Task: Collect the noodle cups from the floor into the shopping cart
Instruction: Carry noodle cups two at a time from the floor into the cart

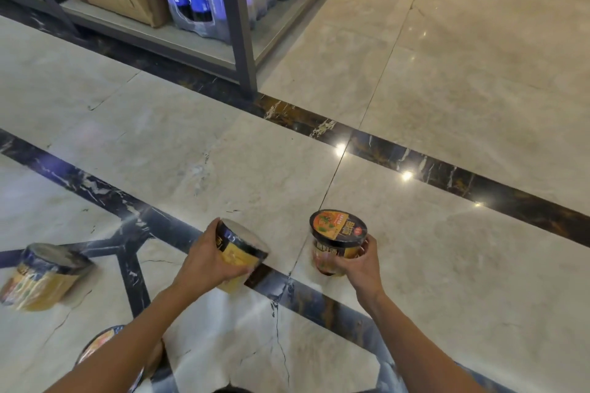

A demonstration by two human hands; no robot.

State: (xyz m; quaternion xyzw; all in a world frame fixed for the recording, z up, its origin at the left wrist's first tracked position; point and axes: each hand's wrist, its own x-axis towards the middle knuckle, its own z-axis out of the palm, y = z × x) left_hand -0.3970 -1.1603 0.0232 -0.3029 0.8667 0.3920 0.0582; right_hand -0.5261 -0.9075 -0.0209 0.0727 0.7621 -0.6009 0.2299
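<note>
"PEPSI" reads on the shrink-wrapped bottles.

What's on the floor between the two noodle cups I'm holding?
In the head view, nothing: only bare marble floor shows between the yellow cup and the orange-lidded cup.

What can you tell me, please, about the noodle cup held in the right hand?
The noodle cup is a round tub, wider at the top, with a dark rim band and an orange printed lid showing food and text. Its wall is dark above and orange-red below, and the surface looks glossy. It stands nearly upright, slightly tilted, just above or on the marble floor by a dark inlay strip. The right hand grips its side from the right.
</note>
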